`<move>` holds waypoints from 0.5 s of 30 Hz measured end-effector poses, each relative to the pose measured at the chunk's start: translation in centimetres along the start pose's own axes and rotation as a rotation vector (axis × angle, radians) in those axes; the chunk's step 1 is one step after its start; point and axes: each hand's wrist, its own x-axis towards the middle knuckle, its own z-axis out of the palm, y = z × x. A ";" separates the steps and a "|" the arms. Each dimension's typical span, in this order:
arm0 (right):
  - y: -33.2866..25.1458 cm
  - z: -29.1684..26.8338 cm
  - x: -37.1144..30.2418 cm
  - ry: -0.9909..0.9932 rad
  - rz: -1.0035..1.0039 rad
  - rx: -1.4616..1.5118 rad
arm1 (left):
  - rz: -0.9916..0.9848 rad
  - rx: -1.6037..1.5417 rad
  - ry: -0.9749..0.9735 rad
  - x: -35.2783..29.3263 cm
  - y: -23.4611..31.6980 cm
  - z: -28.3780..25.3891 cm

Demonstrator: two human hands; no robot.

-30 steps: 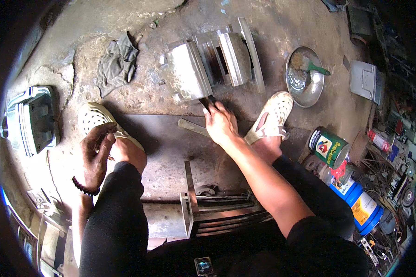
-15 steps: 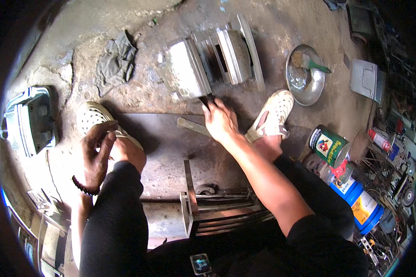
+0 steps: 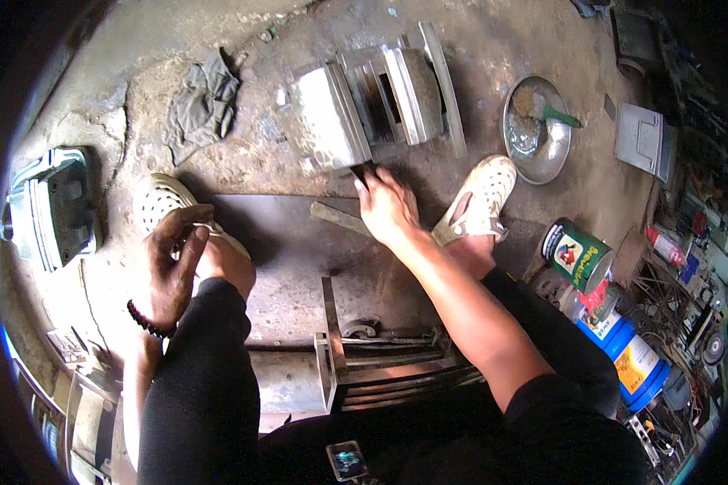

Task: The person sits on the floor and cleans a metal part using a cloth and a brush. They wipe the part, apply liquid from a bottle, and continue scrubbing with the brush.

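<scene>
Grimy concrete floor [image 3: 493,48] carries a finned metal block [image 3: 372,105]. Right hand [image 3: 387,206] closes its grip on a dark tool [image 3: 359,173], whose tip touches the block's near edge just beyond the fingers; work looks midway. Left hand [image 3: 171,267] rests loosely curled, empty, on the knee.

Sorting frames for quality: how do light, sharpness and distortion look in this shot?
Head view: daylight falls brightly on the metal block and round pan, with some glare; the fisheye rim goes black and bends edges; the centre is sharp, including the right hand and left hand; clutter at the right edge sits dim.
</scene>
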 end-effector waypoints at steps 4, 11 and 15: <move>0.0 -0.3 -0.1 0.094 -0.101 0.007 | -0.075 -0.058 0.022 0.2 0.3 0.0; 0.5 0.0 -1.2 0.020 -0.070 -0.032 | -0.045 -0.051 0.021 0.0 1.1 0.1; 0.8 0.7 -1.2 0.086 -0.088 -0.074 | -0.015 -0.049 0.012 0.0 0.4 0.3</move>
